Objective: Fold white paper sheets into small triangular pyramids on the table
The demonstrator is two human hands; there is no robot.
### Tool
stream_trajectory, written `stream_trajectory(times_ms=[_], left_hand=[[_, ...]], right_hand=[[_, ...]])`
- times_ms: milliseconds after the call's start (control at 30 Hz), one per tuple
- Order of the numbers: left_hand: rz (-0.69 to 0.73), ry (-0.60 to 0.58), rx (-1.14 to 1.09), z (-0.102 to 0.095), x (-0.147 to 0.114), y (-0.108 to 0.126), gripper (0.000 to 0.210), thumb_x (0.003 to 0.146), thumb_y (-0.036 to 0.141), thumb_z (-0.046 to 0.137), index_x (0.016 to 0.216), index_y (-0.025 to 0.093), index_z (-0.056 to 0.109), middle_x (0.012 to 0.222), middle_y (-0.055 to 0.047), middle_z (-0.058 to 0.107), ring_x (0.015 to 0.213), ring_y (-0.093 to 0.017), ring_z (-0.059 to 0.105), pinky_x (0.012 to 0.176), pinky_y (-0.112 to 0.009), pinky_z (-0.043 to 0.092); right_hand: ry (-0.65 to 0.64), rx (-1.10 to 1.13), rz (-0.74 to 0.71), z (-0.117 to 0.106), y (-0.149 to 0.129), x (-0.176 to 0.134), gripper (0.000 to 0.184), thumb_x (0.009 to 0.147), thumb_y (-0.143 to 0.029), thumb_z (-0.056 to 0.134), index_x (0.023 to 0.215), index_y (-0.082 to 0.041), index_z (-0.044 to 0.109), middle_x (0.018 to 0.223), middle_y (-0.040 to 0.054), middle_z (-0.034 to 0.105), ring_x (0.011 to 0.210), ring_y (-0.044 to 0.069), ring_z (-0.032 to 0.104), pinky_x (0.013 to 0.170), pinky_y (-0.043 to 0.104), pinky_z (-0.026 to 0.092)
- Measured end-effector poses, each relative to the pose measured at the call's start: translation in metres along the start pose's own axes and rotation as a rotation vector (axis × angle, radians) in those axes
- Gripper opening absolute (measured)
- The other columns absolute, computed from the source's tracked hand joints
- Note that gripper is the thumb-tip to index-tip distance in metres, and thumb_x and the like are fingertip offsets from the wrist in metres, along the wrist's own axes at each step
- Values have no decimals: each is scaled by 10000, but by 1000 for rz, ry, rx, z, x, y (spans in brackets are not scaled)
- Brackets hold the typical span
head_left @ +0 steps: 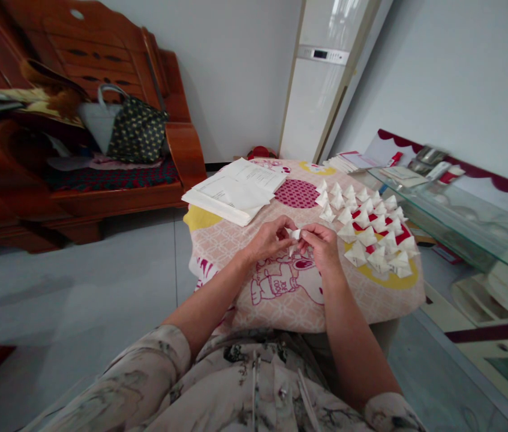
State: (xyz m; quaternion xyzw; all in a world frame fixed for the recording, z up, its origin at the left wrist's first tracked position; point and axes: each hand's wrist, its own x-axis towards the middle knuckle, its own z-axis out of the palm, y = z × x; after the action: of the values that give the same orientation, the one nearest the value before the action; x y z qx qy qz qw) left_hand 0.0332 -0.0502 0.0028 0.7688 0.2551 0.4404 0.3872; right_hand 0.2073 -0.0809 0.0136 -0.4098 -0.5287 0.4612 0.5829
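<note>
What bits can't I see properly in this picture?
All in the head view:
Folded paper: its full shape is partly hidden by the fingers.
Paper stack: the print is too small to read.
Dark bag: its inside is hidden by its own side.
Wooden bench: cut off by the left edge.

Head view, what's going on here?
A person sits or stands at a cloth-covered surface, pinching a small folded paper between the fingers of the left hand and right hand. Rows of pointed folded pieces stand to the right, some over something red. A stack of sheets lies ahead to the left.
</note>
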Motion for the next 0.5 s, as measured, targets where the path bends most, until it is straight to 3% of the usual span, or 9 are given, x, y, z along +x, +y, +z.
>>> stream_trajectory(times_ms=[500], left_hand=[[188, 101, 242, 3, -2, -2, 250, 892, 320, 634, 1055, 130, 642, 829, -43, 696, 682, -127, 651, 665, -244, 511]], right_hand=[[30, 20, 44, 0, 3, 2, 214, 679, -371, 739, 760, -185, 668, 504, -12, 640, 376, 126, 544, 370, 228, 444]])
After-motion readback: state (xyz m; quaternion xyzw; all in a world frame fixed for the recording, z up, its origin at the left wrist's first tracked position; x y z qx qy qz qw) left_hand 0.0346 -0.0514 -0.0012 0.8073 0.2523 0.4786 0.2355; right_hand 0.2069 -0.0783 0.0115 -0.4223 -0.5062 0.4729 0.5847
